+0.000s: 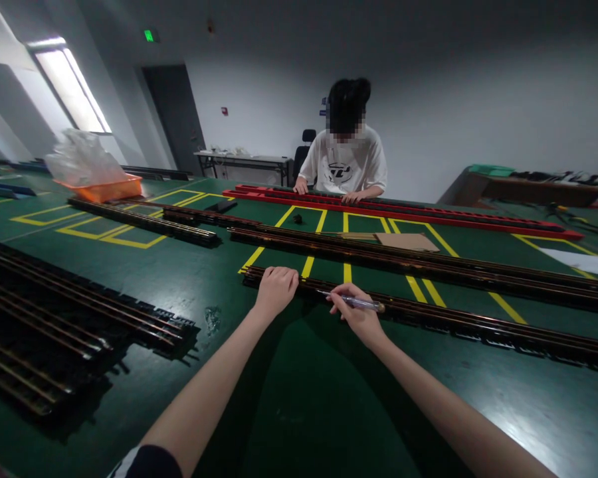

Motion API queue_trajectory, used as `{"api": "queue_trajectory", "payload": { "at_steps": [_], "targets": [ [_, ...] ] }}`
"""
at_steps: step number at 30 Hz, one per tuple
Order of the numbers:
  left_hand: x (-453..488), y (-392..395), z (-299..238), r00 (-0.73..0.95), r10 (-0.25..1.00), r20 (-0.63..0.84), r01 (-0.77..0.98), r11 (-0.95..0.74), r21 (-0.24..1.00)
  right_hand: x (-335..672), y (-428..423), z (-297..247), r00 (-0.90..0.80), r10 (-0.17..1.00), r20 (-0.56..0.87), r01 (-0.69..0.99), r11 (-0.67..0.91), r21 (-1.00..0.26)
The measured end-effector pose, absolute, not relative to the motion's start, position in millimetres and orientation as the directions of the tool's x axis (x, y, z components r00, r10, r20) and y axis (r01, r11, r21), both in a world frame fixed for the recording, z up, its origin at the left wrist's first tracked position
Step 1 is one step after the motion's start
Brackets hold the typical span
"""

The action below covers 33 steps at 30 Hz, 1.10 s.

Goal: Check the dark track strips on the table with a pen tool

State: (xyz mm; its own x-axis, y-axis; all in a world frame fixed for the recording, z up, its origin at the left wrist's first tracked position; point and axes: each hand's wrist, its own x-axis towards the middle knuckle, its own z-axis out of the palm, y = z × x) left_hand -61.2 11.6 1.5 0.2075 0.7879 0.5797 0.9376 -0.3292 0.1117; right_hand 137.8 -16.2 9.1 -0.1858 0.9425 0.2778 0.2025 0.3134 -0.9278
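Note:
A long black track strip (453,315) with copper-coloured rails lies across the green table in front of me. My left hand (278,287) is closed over the strip near its left end, fingers curled round the far side. Just to the right, my right hand (355,311) pinches a slim pen-shaped tool (359,303) with a clear handle. The tool's thin tip points left and rests at or just above the strip; I cannot tell whether it touches. Whether it is a pen or a small screwdriver does not show.
Another long track strip (339,250) lies beyond mine, with cardboard (407,241) behind it. More strips (90,299) are grouped at left. An orange basket (107,190) holds plastic bags. Across the table a person (346,159) has both hands on a red rail (458,218).

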Motion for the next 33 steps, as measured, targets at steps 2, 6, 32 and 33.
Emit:
{"api": "queue_trajectory", "payload": {
  "at_steps": [2, 6, 32, 33],
  "targets": [
    [-54.6, 11.6, 2.8, 0.199, 0.789, 0.581, 0.943, -0.316, 0.106, 138.5, -16.0, 8.5, -0.169, 0.946, 0.277, 0.194, 0.308, -0.932],
    [-49.1, 11.8, 4.1, 0.193, 0.797, 0.573, 0.956, -0.284, 0.072, 140.0, -16.6, 9.4, -0.149, 0.943, 0.298, 0.152, 0.319, -0.935],
    [-48.5, 10.8, 4.9, 0.198, 0.83, 0.522, 0.972, -0.235, 0.005, 141.9, -17.6, 13.1, -0.183, 0.947, 0.263, 0.153, 0.292, -0.944],
    [-48.4, 10.8, 4.8, 0.196, 0.83, 0.522, 0.973, -0.233, 0.005, 142.0, -17.2, 12.4, -0.184, 0.945, 0.269, 0.152, 0.298, -0.942]
  ]
}}
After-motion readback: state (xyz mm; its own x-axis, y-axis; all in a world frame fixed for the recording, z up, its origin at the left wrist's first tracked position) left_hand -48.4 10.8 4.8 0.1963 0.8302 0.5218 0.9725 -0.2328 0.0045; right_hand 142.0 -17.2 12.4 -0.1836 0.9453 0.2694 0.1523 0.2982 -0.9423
